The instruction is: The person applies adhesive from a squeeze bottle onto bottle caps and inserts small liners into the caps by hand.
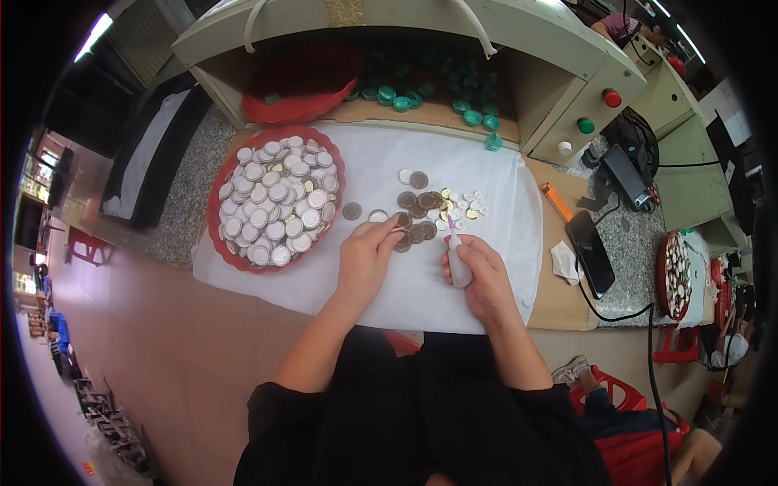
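My left hand [367, 253] is closed, pinching what looks like a small round disc seen edge-on [398, 230]; the fingers hide part of it. In my right hand [483, 275] is a small white squeeze bottle [460, 266], its thin pinkish nozzle pointing away from me at the small pieces. Between and beyond my hands lie several brown discs with ribbed edges [407, 199], partly overlapping. Beside them, to the right, small white and gold-coloured round pieces [472, 214] are scattered. A white disc [378, 215] and a lone brown disc [352, 211] lie near my left fingers.
A red scalloped tray [215, 229], heaped with white discs, stands at left. White paper [421, 301] covers the worktop. Behind is a cabinet shelf with green cups [472, 118] and a red tray [301, 87]. On the right are an orange cutter [556, 202], a phone [590, 253] and a cable.
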Demonstrator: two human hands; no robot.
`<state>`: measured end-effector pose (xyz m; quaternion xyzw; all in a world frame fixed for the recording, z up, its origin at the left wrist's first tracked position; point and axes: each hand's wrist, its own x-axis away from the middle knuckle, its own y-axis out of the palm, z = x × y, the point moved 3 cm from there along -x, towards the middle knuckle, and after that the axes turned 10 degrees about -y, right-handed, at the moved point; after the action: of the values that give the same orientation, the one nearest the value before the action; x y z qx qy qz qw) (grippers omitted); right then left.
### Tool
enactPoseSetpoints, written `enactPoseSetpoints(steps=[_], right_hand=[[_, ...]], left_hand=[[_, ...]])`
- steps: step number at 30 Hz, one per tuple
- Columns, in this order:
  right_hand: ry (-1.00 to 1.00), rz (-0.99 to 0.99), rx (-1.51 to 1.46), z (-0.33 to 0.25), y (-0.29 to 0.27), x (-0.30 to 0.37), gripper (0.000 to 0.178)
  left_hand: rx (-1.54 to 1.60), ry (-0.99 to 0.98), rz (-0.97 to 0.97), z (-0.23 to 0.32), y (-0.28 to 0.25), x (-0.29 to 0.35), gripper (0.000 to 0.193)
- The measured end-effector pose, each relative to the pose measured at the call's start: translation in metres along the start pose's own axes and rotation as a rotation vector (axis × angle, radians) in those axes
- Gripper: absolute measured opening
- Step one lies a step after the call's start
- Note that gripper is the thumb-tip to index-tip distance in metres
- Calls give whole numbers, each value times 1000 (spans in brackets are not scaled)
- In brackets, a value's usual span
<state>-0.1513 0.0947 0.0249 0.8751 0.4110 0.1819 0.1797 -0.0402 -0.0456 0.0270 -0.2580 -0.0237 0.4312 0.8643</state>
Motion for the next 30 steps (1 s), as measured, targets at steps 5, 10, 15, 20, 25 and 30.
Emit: enactPoseSetpoints(steps=[5,10,15,20,25,30], right_hand=[[-7,13,6,0,-2,1,21],[-6,8,29,1,-1,0,22],[-1,18,35,-1,-2,1,22],[5,21,28,0,-2,1,22],[-33,-35,18,-2,5,2,23],[-74,-105,30,-14,11,12,23]], left_hand=[[938,-588,-257,-14,2,-2,23],[1180,-617,-443,-10,-4,7,31],[1218,-638,-502,-4,-3,13,33],[1247,-666,-520,-3,-3,16,34],[989,-609,-564,-7,-5,25,36],[644,-521,-806,12,8,26,17]])
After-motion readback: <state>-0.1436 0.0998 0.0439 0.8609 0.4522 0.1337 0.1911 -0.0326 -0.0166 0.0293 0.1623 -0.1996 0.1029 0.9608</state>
